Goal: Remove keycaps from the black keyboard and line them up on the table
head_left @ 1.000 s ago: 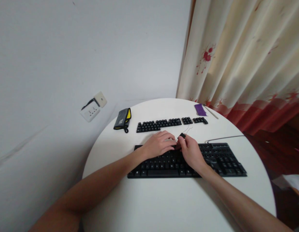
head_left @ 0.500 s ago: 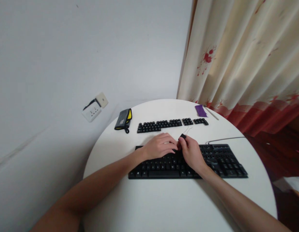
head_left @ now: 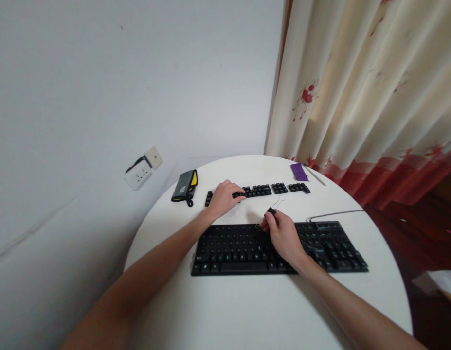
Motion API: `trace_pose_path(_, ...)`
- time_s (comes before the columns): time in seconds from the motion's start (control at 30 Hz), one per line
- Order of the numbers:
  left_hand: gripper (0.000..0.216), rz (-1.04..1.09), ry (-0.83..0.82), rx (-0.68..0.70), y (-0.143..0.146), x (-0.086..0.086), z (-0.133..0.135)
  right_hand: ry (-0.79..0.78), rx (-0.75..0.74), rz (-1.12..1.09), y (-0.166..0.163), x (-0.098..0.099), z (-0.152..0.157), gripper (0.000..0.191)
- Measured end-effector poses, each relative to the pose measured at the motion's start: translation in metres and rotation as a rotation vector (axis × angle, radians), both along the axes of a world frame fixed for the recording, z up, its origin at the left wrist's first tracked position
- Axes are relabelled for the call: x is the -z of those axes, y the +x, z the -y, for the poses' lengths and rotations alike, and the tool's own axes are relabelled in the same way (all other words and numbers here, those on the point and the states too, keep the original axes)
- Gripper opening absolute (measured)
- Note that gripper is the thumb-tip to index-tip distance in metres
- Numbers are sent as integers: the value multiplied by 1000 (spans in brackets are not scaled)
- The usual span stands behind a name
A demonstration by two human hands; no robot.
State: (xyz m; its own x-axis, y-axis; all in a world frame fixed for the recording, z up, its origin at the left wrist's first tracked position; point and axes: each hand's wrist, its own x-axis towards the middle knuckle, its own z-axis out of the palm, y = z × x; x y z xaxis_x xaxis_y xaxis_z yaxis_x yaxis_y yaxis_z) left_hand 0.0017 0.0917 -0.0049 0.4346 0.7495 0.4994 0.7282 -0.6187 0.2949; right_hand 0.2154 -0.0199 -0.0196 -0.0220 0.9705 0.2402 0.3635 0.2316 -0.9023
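A black keyboard (head_left: pixel 320 245) lies across the round white table (head_left: pixel 247 311). My right hand (head_left: pixel 281 233) rests on its upper middle, fingers pinched round a small black wire keycap puller (head_left: pixel 272 211). Behind the keyboard, loose black keycaps (head_left: pixel 260 190) are laid out in rows. My left hand (head_left: pixel 225 197) reaches over the left end of those rows, fingers curled down onto the caps; I cannot see whether it holds one.
A grey and yellow pouch (head_left: pixel 185 184) lies at the table's back left. A purple cloth (head_left: pixel 299 171) and a thin stick (head_left: pixel 315 176) lie at the back right by the curtain (head_left: pixel 356 97). The keyboard cable (head_left: pixel 331 214) runs right. A wall socket (head_left: pixel 139 170) sits left.
My left hand has left the keyboard and moved back and left to the rows of loose keycaps. My right hand has stayed on the keyboard with the puller.
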Motion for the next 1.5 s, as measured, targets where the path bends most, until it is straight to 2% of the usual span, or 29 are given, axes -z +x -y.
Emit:
trace_pose_path(0.17,10,-79,-46,-35,2,14,2,-17,1,2,1,-1,-1,36)
trace_pose_path(0.43,11,-139,-56,-141,5,19,2,-36,-13,-7,-1,0,-1,35)
trace_pose_path(0.5,18,-135,-66,-170,6,18,4,-34,-17,-12,-1,0,0,36)
trace_pose_path(0.63,53,-131,-81,-230,8,16,8,-14,-13,-3,-1,-1,0,36)
trace_pose_path(0.73,62,-141,-74,-255,8,17,8,-14,-19,-1,-1,0,0,36)
trace_pose_path(0.97,62,-144,-56,-285,8,22,3,-33,-27,-6,-2,3,0,37)
trace_pose_path(1.27,67,-177,-61,-276,-2,18,15,-27,-24,6,0,2,0,37)
trace_pose_path(1.5,65,-169,-74,-292,-3,19,13,-24,-34,-4,0,2,-1,37)
